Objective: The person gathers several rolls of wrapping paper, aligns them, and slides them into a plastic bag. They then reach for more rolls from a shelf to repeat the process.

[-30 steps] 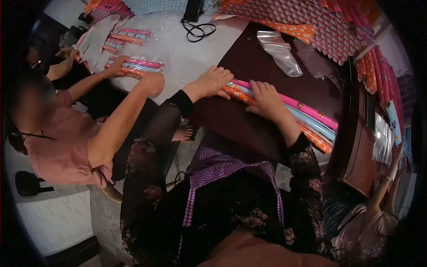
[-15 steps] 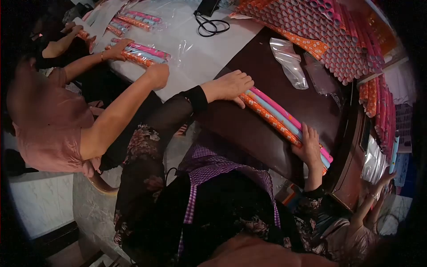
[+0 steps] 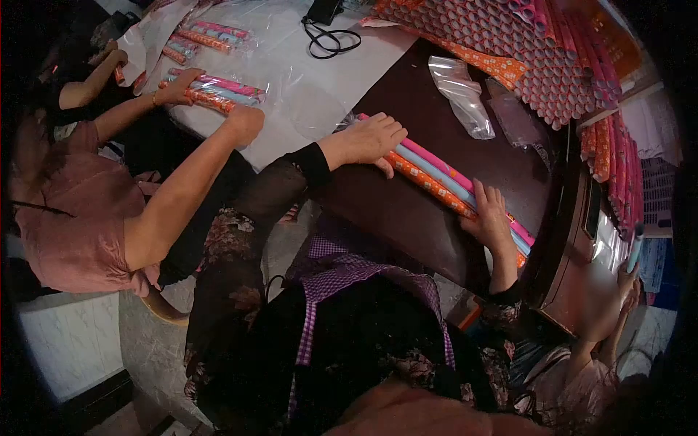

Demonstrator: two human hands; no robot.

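Observation:
Three long rolls lie side by side on the dark brown table: a pink roll (image 3: 451,173), a light blue roll (image 3: 436,173) and an orange patterned roll (image 3: 425,182). My left hand (image 3: 368,142) wraps over their upper-left end, where clear plastic film (image 3: 347,120) shows beyond it. My right hand (image 3: 491,218) rests over the rolls near their lower-right end, thumb on the orange side and fingers across the pink one. Past the right hand the roll ends stick out.
A large stack of rolls (image 3: 552,80) fills the back right. Clear plastic sleeves (image 3: 463,98) lie on the dark table. A black cable (image 3: 331,42) sits on the white sheet. At left a co-worker's hands (image 3: 243,125) handle wrapped rolls; another person is at lower right.
The pink roll's end now shows beyond my left hand, beside the clear film. Both hands and the rolls appear slightly further left. At right, the other person has shifted.

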